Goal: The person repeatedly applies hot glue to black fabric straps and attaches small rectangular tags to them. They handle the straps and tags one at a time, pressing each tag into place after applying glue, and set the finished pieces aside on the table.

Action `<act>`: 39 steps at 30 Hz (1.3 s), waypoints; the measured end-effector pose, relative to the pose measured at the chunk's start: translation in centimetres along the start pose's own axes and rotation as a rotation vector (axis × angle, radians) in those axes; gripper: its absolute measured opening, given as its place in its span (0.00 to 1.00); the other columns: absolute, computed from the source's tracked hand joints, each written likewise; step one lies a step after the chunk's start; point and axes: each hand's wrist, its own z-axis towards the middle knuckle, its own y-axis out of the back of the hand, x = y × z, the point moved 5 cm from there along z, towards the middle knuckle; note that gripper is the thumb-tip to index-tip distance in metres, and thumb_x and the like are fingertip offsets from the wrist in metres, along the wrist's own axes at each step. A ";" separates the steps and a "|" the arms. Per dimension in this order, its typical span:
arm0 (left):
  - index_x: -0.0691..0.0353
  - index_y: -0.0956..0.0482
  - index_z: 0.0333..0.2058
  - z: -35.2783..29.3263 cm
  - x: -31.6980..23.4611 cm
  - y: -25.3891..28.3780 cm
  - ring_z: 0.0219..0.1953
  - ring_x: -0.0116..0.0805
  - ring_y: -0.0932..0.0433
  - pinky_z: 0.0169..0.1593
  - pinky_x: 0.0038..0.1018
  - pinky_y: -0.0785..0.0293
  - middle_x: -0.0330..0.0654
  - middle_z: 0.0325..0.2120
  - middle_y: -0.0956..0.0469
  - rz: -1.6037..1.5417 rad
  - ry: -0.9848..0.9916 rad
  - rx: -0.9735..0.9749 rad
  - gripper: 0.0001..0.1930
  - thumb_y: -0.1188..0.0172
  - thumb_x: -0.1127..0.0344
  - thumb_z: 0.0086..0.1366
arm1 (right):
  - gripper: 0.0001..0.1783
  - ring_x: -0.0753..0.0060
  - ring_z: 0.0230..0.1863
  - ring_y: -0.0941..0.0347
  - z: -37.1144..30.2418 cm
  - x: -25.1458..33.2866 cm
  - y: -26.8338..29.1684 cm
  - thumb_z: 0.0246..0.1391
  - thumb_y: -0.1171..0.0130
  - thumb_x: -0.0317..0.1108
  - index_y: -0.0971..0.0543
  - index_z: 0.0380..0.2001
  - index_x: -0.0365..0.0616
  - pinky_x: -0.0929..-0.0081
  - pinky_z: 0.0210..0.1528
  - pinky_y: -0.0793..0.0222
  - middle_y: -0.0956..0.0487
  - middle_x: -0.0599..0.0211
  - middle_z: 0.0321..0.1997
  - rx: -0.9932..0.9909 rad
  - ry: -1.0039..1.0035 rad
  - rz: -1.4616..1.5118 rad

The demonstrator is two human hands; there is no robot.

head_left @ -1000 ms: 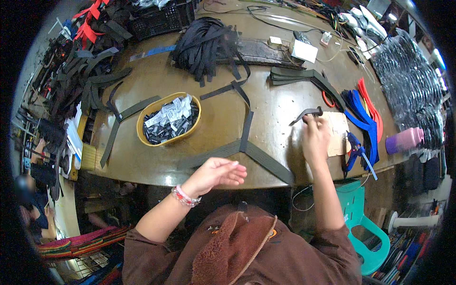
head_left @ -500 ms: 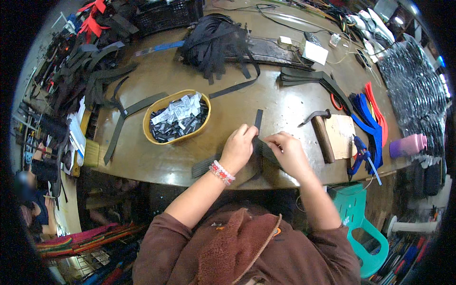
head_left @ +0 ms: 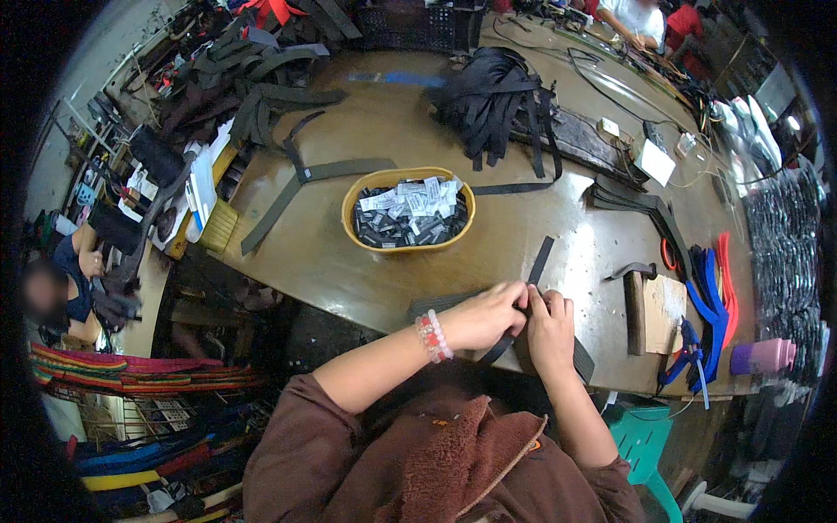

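Pinching a black strap (head_left: 540, 261), left hand (head_left: 494, 319) meets right hand (head_left: 551, 334), whose grip is unclear; this piece seems unfinished, joined straps (head_left: 353, 167) beyond the left look done.

One left hand (head_left: 499, 315), one right hand (head_left: 551, 329) showed. Ahead of both sat one yellow basket (head_left: 410, 248), one black strap bundle (head_left: 488, 100). Right of both lay one hammer (head_left: 635, 318), one glue gun (head_left: 690, 344), one bottle (head_left: 763, 356).

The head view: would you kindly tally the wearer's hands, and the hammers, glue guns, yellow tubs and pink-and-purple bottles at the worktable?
Wearer's hands: 2 (left hand, right hand)
Hammer: 1
Glue gun: 1
Yellow tub: 1
Pink-and-purple bottle: 1
Total: 6
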 end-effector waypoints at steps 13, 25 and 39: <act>0.66 0.30 0.36 -2.7 10.4 16.9 0.27 0.38 0.21 0.31 0.30 0.26 0.46 0.24 0.22 0.174 0.477 -0.804 0.13 0.36 0.67 0.57 | 0.19 0.58 0.38 0.33 -0.2 -0.3 0.0 0.46 0.45 0.20 0.22 0.44 0.43 0.66 0.42 0.32 0.29 0.58 0.37 -0.113 -0.025 0.068; 0.66 0.23 0.39 -1.1 -2.8 7.1 0.26 0.19 0.28 0.27 0.15 0.28 0.35 0.27 0.25 -0.891 0.147 -0.791 0.06 0.43 0.74 0.63 | 0.12 0.77 0.38 0.23 3.3 3.4 9.1 0.52 0.41 0.19 0.23 0.42 0.31 0.80 0.40 0.25 0.22 0.63 0.40 -0.177 -0.187 1.116; 0.69 0.28 0.48 -0.2 -6.1 4.0 0.42 0.26 0.24 0.45 0.22 0.25 0.42 0.38 0.23 -1.013 0.115 -0.545 0.17 0.41 0.79 0.59 | 0.09 0.79 0.37 0.23 0.4 0.4 9.5 0.51 0.39 0.22 0.21 0.38 0.32 0.82 0.40 0.27 0.18 0.62 0.36 -0.009 -0.402 1.416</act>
